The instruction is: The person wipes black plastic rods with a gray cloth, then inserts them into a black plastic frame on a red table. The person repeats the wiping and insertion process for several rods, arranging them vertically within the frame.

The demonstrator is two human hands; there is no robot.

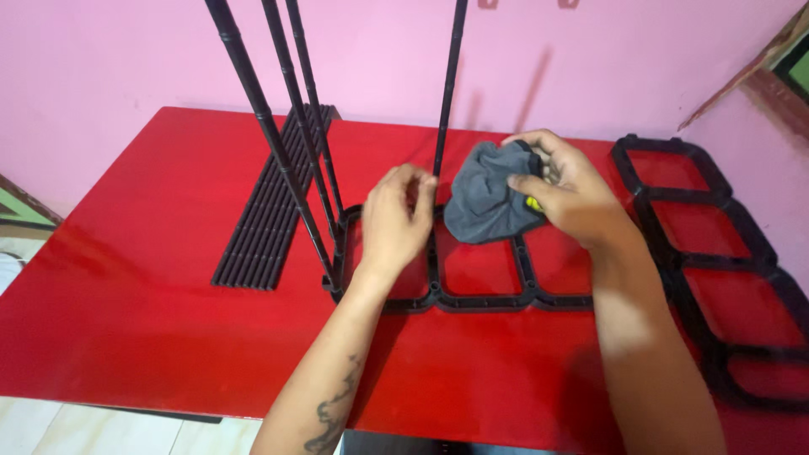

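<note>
Cloth (pixel 487 202) — grey, bunched — sits pinched in the right hand (pixel 566 192) above the black frame (pixel 476 299) on the red table (pixel 152 278); the left hand (pixel 398 221) curls around an upright rod (pixel 448 93).

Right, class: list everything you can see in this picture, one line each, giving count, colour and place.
table: one, red, fills the view
frame under hands: one, black, table centre
upright rods: four, black, standing in that frame
rods lying flat: a bundle, black, left of the frame
second frame: one, black, table's right side
cloth: one, grey, bunched over the central frame
left hand: at an upright rod's base
right hand: gripping the cloth
</note>
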